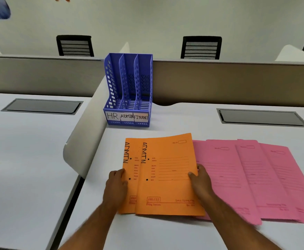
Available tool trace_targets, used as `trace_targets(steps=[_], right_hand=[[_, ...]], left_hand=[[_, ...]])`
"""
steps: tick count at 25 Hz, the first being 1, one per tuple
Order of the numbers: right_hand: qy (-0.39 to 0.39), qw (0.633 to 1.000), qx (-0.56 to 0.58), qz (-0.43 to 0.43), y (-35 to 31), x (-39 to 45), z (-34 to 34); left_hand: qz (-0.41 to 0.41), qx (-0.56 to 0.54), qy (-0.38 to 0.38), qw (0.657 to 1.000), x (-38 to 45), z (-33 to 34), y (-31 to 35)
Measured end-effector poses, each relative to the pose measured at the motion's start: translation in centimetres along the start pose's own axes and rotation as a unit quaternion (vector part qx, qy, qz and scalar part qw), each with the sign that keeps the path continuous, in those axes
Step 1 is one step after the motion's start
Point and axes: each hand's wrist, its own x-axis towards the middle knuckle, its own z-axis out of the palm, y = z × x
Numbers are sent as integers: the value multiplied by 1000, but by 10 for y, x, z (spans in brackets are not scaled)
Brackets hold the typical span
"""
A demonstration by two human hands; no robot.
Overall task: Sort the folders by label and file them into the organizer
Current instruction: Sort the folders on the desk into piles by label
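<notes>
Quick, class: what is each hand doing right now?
Left hand: grips the left edge of the lower orange ADMIN folder.
Right hand: grips the right edge of the top orange ADMIN folder.

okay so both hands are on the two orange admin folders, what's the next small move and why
Probably square the two orange ADMIN folders together and lift them. The left hand and right hand grip opposite edges, the folders overlap unevenly, and the organizer's middle ADMIN slot stands empty.
</notes>
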Motion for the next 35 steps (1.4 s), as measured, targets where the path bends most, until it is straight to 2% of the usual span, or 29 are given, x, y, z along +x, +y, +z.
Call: trace_targets(steps=[4,8,12,15,17,20,25,35], right_hand=[[-40,995,-82,-41,-11,-5,34],[-50,954,-282,-90,-20,-8,59],[-46,932,-340,-119,-18,-9,70],[-40,934,-338,-113,-16,-7,73],[-31,949,-302,-87,-19,-5,72],[-24,960,-269,-71,-20,-3,68],[-16,951,-294,-90,-14,-6,64],[-24,941,-322,-101,-9,-5,63]], left_hand=[[-10,-51,-14,999,11,-7,-2],[-20,15,-39,999,7,-6,6],[-20,11,-64,998,8,-8,4],[-31,2,-86,996,10,-8,3],[-46,-69,-92,992,12,-10,6],[-49,-138,-49,988,18,-17,10],[8,-65,-37,997,21,-21,12],[-27,-63,-41,997,25,-19,8]])
